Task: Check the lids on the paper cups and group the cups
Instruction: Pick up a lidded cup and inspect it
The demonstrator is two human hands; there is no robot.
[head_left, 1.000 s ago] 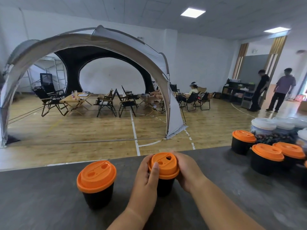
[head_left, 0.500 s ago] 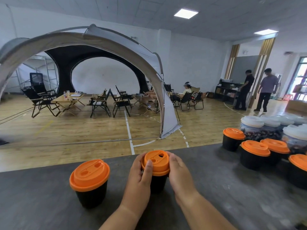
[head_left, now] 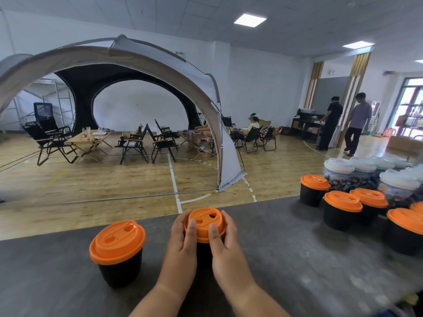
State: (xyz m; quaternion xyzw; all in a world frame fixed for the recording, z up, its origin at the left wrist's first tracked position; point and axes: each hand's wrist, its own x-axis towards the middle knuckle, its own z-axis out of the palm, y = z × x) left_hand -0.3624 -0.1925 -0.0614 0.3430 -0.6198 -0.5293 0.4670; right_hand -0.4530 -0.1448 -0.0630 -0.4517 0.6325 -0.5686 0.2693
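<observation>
On the grey counter (head_left: 297, 259), both hands' grip curls round one orange-lidded cup (head_left: 204, 225)

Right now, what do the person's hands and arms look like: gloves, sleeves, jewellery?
The left hand and right hand are bare: no gloves, rings or watch visible. Both forearms are uncovered, no sleeve in view.

Bright, even white light from recessed ceiling panels (head_left: 250, 19) fills the hall, while daylight overexposes the doorway (head_left: 410, 104) at far right. The wide-angle lens bows the tent arch (head_left: 109, 53) and the walls toward the frame edges. Soft, short shadows pool on the dark bench (head_left: 286, 259). The left hand (head_left: 180, 245), right hand (head_left: 225, 245) and the orange-lidded cup (head_left: 204, 224) between them appear fairly sharp; the white-lidded cups (head_left: 399, 181) at right are smeared with blur.
</observation>
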